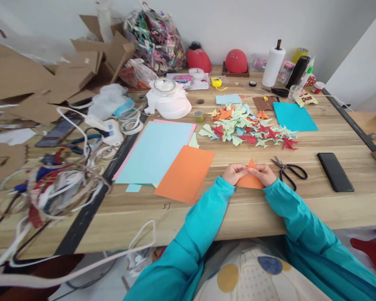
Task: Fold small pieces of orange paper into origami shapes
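Note:
Between my two hands is a folded piece of orange paper [250, 181], with a pointed tip sticking up past the fingers. My left hand [234, 173] pinches its left side near the tip. On the other side my right hand [265, 174] grips it, and the two thumbs meet at the middle. The lower edge of the paper lies close to the tabletop. Just right of my right hand are scissors [288, 170] with black handles. Beyond the hands spreads a pile of folded paper figures [242, 125] in green, red, orange and blue.
Sheets of orange paper [185, 174] and light blue paper [158, 146] lie to the left. A black phone [335, 172] rests at right, a turquoise sheet [294, 116] behind it. Tangled ribbons and cords [59, 184], a power strip [108, 130] and cardboard [40, 75] crowd the left side.

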Motion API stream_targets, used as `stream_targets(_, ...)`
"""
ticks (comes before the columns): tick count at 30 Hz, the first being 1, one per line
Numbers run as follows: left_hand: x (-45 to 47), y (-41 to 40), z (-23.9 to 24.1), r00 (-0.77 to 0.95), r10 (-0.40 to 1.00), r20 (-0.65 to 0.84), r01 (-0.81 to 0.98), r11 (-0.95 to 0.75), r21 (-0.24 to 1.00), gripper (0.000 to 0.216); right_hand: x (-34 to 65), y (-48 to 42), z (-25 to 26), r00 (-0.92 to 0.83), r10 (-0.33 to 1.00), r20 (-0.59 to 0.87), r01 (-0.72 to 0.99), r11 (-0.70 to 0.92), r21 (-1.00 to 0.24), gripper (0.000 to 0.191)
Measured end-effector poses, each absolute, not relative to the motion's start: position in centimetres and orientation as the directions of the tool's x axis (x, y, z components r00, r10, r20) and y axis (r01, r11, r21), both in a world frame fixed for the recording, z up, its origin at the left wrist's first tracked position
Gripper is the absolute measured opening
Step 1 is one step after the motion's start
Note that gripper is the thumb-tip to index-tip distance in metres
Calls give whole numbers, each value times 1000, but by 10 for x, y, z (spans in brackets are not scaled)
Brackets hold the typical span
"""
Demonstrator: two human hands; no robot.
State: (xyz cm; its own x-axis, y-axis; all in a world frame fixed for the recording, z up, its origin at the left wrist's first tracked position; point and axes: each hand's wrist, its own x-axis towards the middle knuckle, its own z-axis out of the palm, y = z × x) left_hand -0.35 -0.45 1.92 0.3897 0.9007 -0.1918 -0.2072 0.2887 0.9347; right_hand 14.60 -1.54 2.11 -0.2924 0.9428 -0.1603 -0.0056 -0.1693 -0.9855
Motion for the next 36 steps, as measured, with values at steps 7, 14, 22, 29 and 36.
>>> stream_targets(7, -3, -6, 18, 445, 873, -198, -291, 350, 891, 32, 147, -18, 22, -302, 921, -247, -184, -310, -933, 30)
stream_targets(14, -4, -7, 19, 444, 877, -184, -218, 305, 927, 32, 146, -18, 20, -290, 924, -249, -191, -310, -931, 30)
stream_targets(22, -13, -7, 19, 577, 806, -131, -166, 273, 948, 32, 147, -20, 21, -428, 858, -284, -108, -360, -926, 34)
stream_targets(29, -12, -8, 22, 543, 829, -136, -201, 286, 937, 32, 149, -18, 21, -362, 903, -229, -84, -277, -957, 37)
stream_targets(36, -9, -9, 20, 574, 808, -133, -212, 304, 929, 34, 149, -18, 16, -406, 883, -237, -76, -291, -954, 40)
